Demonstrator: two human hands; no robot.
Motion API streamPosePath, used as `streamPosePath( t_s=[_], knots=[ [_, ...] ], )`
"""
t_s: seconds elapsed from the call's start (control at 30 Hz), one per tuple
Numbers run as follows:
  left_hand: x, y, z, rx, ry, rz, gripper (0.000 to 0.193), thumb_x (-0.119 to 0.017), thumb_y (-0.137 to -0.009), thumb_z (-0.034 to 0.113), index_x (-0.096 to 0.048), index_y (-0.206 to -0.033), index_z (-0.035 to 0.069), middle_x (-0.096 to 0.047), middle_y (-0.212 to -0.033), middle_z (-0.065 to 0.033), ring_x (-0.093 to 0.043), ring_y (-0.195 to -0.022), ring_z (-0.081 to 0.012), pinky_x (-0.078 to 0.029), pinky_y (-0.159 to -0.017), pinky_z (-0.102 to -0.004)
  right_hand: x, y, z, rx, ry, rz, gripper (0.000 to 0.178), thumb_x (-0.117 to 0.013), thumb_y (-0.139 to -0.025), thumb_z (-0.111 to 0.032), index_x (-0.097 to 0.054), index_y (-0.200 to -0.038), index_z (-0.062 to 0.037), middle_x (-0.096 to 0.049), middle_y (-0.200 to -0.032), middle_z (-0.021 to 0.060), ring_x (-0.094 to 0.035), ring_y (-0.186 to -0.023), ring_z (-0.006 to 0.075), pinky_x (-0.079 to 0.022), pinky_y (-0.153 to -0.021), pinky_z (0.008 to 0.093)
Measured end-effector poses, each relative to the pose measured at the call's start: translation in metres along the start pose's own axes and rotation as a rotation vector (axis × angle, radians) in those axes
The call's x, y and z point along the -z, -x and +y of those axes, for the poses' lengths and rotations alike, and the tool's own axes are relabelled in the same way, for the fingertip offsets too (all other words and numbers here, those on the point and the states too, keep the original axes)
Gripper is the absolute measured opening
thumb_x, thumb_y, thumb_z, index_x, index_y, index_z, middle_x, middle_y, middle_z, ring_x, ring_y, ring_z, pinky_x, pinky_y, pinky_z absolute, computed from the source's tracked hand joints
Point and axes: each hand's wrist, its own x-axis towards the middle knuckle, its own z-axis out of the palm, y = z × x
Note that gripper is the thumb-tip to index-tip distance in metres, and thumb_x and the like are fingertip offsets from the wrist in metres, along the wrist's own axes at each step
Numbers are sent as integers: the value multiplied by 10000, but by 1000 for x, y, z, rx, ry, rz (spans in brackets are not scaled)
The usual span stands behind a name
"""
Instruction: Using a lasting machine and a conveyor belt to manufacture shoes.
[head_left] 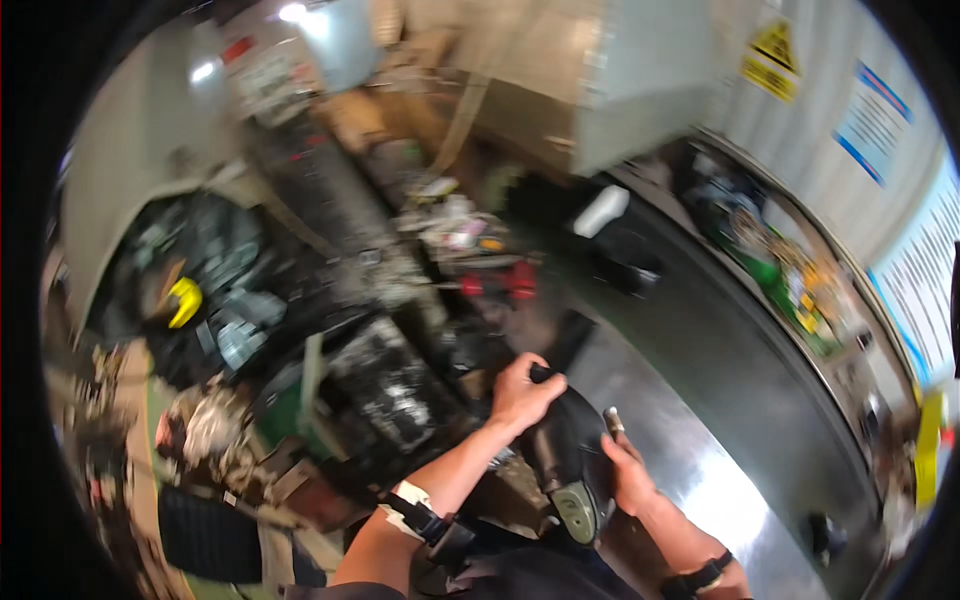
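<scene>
Close to my body, my left hand (525, 395) is closed round the upper end of a long, glossy black casing (560, 440). The casing stands tilted, and a greenish-grey oval piece (575, 512) covers its lower end. On the casing's right side rests my right hand (628, 472), thumb along it and the other fingers partly hidden. A small pale-tipped piece (613, 418) shows just above that thumb, too blurred to name. A dark flat bar (573, 340) lies beyond my left hand; whether it joins the casing I cannot tell.
A dark conveyor belt (740, 370) runs along my right, carrying a black object (628, 262) and a white piece (601, 211). Past it is a trough (765, 260) of mixed scrap. To the left stand a dirty dark box (395, 385) and a black-lined bin (190, 270) with a yellow item.
</scene>
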Motion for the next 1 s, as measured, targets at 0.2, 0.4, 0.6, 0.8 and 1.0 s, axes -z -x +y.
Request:
streamPosePath(
  t_s=[0.2,0.4,0.6,0.8,1.0],
  knots=[
    [191,30,-12,48,-1,339,330,-776,-742,289,-638,-918,46,-683,-756,-116,-651,-737,-194,-504,-685,-359,-158,-33,50,207,50,-174,496,-675,-944,-68,-476,-1389,21,-657,-1192,105,-631,-1064,179,-503,-943,312],
    [385,51,-43,196,-23,704,383,-665,-868,390,-656,-930,12,-705,-842,-174,-690,-847,-275,-496,-757,-386,-325,-65,118,200,188,-357,225,-659,-959,-74,-613,-1161,14,-682,-1045,53,-623,-918,108,-504,-810,269],
    [508,71,-82,130,434,700,453,-577,-986,414,-681,-1051,-22,-672,-976,-77,-582,-864,-152,-465,-811,-310,-444,-73,140,54,100,-344,226,-697,-941,-158,-641,-1100,-8,-700,-964,68,-621,-799,120,-505,-701,274],
    [486,112,-109,184,1253,723,350,-613,-967,346,-677,-1136,47,-706,-1034,-52,-655,-895,-183,-517,-799,-324,-502,-114,163,15,16,-419,318,-644,-965,-129,-593,-1261,-23,-683,-1058,71,-639,-908,144,-532,-765,289],
    [481,87,-138,439,1211,897,266,-710,-909,329,-682,-998,80,-652,-804,13,-534,-594,-90,-414,-498,-237,-531,-148,179,1,-98,-367,295,-648,-961,-105,-607,-1241,-20,-688,-1079,56,-655,-915,142,-544,-798,297]
  ],
)
